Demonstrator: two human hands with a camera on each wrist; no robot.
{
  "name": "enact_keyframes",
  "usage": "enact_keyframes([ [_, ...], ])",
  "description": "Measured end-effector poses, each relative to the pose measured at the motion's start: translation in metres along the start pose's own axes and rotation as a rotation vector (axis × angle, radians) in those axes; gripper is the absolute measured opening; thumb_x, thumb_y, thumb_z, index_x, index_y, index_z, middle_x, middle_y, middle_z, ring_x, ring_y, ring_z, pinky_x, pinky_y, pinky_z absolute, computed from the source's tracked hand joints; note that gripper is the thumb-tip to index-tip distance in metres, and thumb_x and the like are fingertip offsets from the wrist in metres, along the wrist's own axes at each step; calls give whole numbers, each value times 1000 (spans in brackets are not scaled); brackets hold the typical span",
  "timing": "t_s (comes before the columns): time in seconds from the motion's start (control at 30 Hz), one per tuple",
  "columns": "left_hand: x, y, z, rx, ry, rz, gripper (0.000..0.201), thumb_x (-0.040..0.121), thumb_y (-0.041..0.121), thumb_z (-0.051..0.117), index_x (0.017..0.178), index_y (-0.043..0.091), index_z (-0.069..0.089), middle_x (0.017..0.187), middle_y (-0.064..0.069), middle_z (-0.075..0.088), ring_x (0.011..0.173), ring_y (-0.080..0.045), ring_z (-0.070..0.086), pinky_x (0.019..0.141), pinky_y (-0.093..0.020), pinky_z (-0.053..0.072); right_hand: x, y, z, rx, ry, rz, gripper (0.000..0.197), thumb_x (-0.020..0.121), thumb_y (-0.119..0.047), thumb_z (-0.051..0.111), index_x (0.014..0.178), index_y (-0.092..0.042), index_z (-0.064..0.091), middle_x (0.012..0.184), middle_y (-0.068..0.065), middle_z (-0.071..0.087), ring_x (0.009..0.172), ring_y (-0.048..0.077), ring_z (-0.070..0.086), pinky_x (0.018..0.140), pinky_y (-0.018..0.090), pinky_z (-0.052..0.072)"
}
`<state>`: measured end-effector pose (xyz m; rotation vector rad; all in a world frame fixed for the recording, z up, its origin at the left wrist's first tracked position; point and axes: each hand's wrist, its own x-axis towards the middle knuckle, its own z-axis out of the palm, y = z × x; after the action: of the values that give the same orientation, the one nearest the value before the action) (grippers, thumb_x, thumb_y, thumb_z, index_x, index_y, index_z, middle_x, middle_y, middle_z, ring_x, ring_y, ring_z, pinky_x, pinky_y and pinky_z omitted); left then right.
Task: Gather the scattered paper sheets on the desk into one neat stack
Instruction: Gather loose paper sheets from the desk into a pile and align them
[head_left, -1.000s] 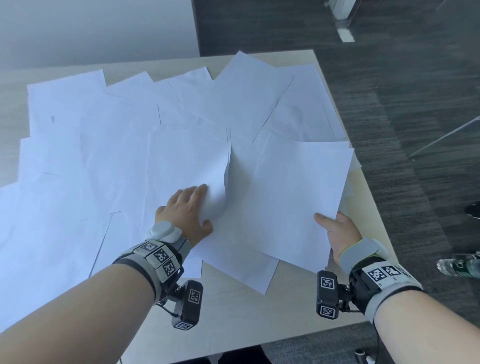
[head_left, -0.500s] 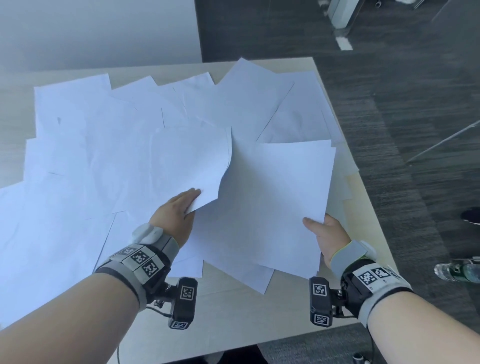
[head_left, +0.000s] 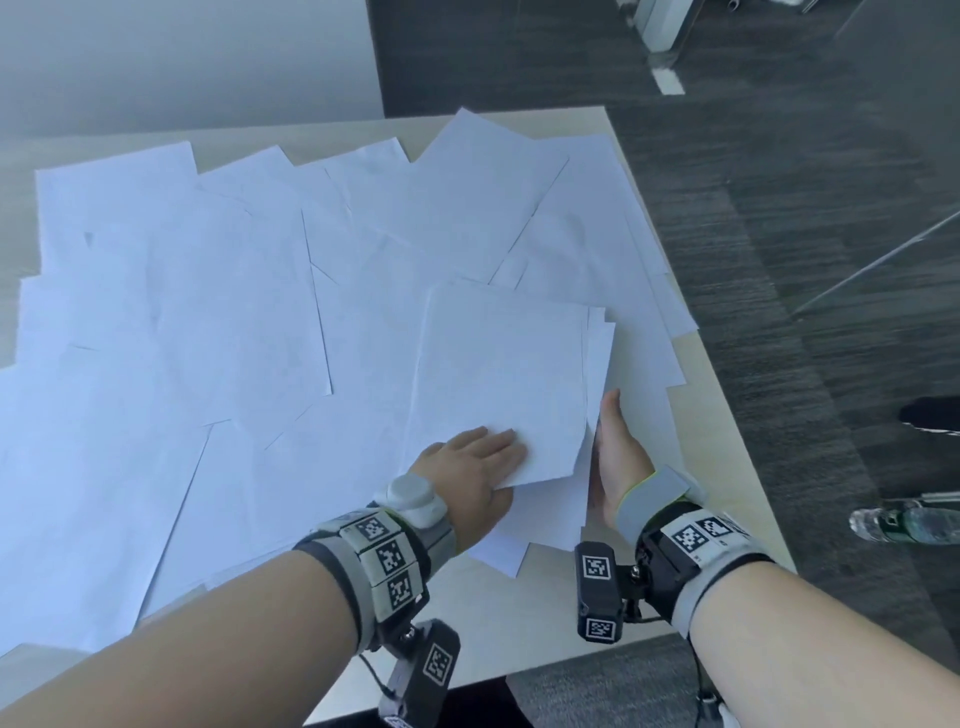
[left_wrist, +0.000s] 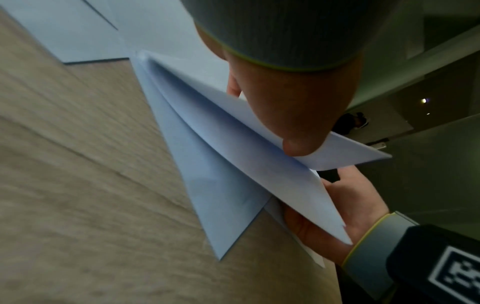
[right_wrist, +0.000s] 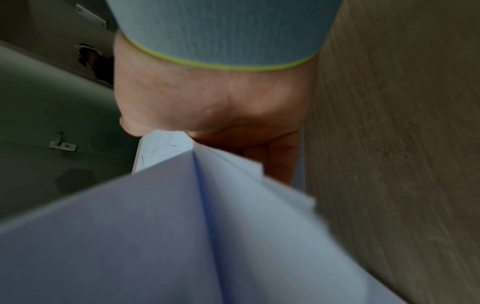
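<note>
Many white paper sheets (head_left: 234, 312) lie scattered and overlapping across the light wooden desk (head_left: 727, 467). Near the desk's right front, a small uneven stack of sheets (head_left: 498, 374) is lifted between both hands. My left hand (head_left: 498, 452) pinches the top sheet at its near corner, fingers on top and thumb (left_wrist: 298, 142) against the underside. My right hand (head_left: 610, 441) holds the stack's right edge, thumb pointing up beside it and fingers hidden under the paper (right_wrist: 182, 226). In the left wrist view my right hand's palm (left_wrist: 345, 205) supports the lower sheets (left_wrist: 233, 185).
The desk's right edge (head_left: 691, 332) is close to the stack, and some sheets overhang it. On the dark floor to the right are a plastic bottle (head_left: 904, 522) and a dark shoe (head_left: 930, 415). A grey wall runs behind the desk.
My left hand has carried its sheet to the right and laid it over the sheets in my right hand. The two hands have come close together.
</note>
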<state>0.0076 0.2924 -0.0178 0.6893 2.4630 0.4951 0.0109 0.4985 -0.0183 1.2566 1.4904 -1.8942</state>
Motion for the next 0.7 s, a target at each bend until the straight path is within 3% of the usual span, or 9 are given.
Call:
enact_keyframes([
  [0.13, -11, -1, 5, 23, -16, 40, 49, 104, 34, 38, 153, 41, 35, 163, 25, 27, 153, -12, 20, 116, -36, 25, 3, 6, -1, -79, -30, -37, 58, 83, -69, 62, 111, -20, 71, 105, 11, 76, 96, 34, 72, 85, 42, 55],
  [0.2, -13, -3, 9, 49, -55, 55, 52, 105, 38, 38, 155, 44, 30, 165, 25, 23, 155, -13, 17, 118, -37, 22, 5, 9, -1, -116, -31, -105, 37, 90, -47, 66, 113, -19, 71, 109, 13, 75, 96, 35, 71, 83, 42, 55],
  [0.27, -14, -6, 10, 80, -99, 73, 56, 101, 51, 42, 156, 46, 28, 167, 24, 17, 156, -12, 11, 120, -39, 17, 7, 11, 0, -143, -45, -177, 15, 95, -20, 64, 106, -16, 73, 108, 13, 75, 100, 35, 69, 91, 47, 54],
  [0.33, -16, -6, 7, 82, -152, 68, 72, 92, 71, 46, 156, 45, 28, 168, 23, 11, 157, -9, 5, 122, -39, 12, 6, 11, 0, -197, -52, -233, 19, 94, -3, 60, 100, -16, 72, 102, 9, 76, 100, 34, 69, 87, 42, 55],
  [0.4, -16, -6, 2, 50, -155, 17, 84, 83, 83, 46, 155, 44, 30, 168, 24, 8, 156, -7, 2, 123, -39, 8, 6, 10, -1, -257, -41, -279, 24, 93, 0, 59, 97, -20, 72, 100, 5, 76, 98, 32, 69, 82, 37, 55],
  [0.47, -11, -8, -8, -37, -37, -88, 86, 83, 82, 47, 157, 43, 27, 169, 22, 7, 156, -10, 6, 124, -44, 12, 6, 8, -5, -334, -22, -339, 21, 92, -6, 60, 97, -22, 73, 100, 3, 77, 99, 32, 71, 89, 45, 57],
  [0.57, 3, -22, -34, -268, 233, -358, 97, 86, 65, 65, 162, 33, 13, 171, 10, 6, 156, -18, 13, 123, -54, 25, -2, -1, -9, -386, 3, -424, 14, 89, -19, 63, 96, -24, 74, 98, 1, 77, 96, 30, 71, 93, 52, 56],
  [0.63, 10, -31, -57, -586, 361, -506, 107, 83, 52, 77, 163, 28, 10, 171, 5, 14, 155, -19, 20, 123, -51, 26, -13, -10, -10, -374, -4, -486, 13, 93, -19, 63, 98, -25, 73, 100, -1, 77, 96, 25, 72, 92, 46, 57],
  [0.7, 15, -40, -78, -954, 411, -491, 101, 81, 42, 83, 161, 27, 23, 159, 5, 40, 145, -18, 41, 118, -44, 34, -24, -19, -10, -312, -40, -548, 15, 97, -16, 62, 100, -25, 73, 100, -5, 77, 94, 17, 72, 86, 35, 57],
])
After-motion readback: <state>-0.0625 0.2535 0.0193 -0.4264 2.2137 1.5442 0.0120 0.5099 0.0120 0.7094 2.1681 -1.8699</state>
